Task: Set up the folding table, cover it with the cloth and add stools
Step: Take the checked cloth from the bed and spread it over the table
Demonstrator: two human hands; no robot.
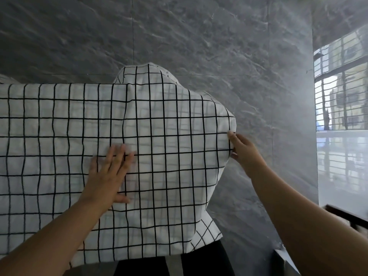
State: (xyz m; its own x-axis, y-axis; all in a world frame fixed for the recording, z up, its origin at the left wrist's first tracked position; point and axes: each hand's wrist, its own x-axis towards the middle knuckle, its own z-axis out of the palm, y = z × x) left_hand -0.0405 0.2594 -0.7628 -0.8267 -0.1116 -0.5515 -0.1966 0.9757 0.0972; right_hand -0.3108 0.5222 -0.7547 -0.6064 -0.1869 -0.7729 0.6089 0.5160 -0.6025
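Observation:
A white cloth with a black grid (59, 136) lies spread over the folding table, which is fully hidden beneath it. The cloth bulges up at the far right (147, 80) and hangs over the near and right edges. My left hand (108, 174) rests flat on the cloth with the fingers spread. At the right edge, my right hand (242, 149) pinches the cloth's border between thumb and fingers. No stool is in view.
Grey stone-look floor tiles (219, 46) lie beyond and to the right of the table. A bright window reflection (340, 120) shows at the right. Black-and-white striped clothing (175, 263) is at the bottom centre. A dark object's edge (346, 216) pokes in at the lower right.

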